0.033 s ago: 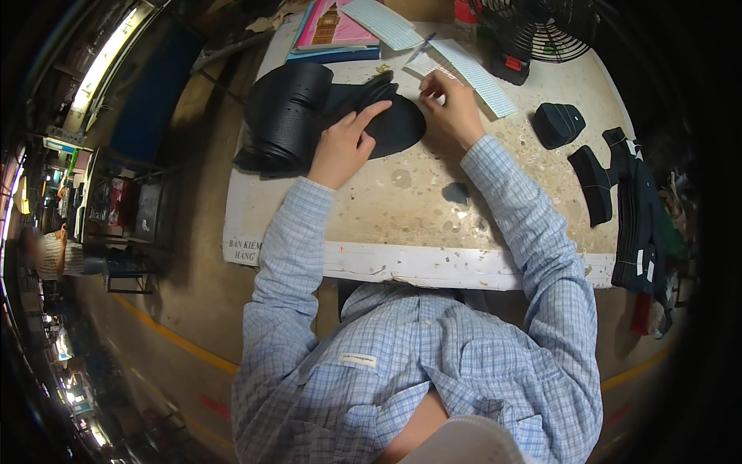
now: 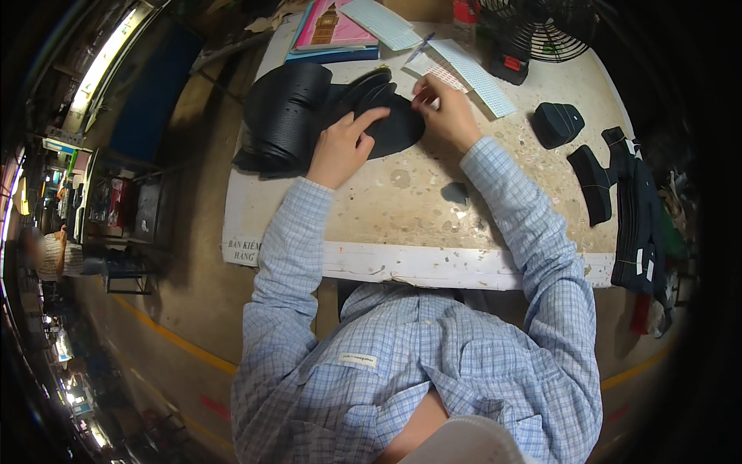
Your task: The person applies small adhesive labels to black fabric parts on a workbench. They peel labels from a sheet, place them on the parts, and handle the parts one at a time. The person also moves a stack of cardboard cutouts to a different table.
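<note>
My left hand (image 2: 342, 151) rests with its forefinger stretched over a stack of small black curved pieces (image 2: 369, 91). These lie on a larger flat black piece (image 2: 402, 127) with a rounded right end. Against the left of it sits a bundle of curled, grained black pieces (image 2: 287, 108) with rows of small holes. My right hand (image 2: 450, 114) is at the rounded end, its fingertips drawn together in a pinch. Whatever those fingertips hold, if anything, is too small to make out. Just beyond them lies a paper sheet with red marks (image 2: 447, 76).
Printed paper strips (image 2: 483, 81), a pen (image 2: 422, 46) and a pink book (image 2: 340, 29) lie at the back. A black fan (image 2: 553, 35) stands at the far right. Tied dark bundles (image 2: 558, 125) and long dark pieces (image 2: 638, 216) lie along the right of the worn white table (image 2: 371, 224).
My right fingertips have shifted slightly left and toward the rounded black piece. The small black pieces by my left forefinger sit differently, and more of the red-marked sheet shows.
</note>
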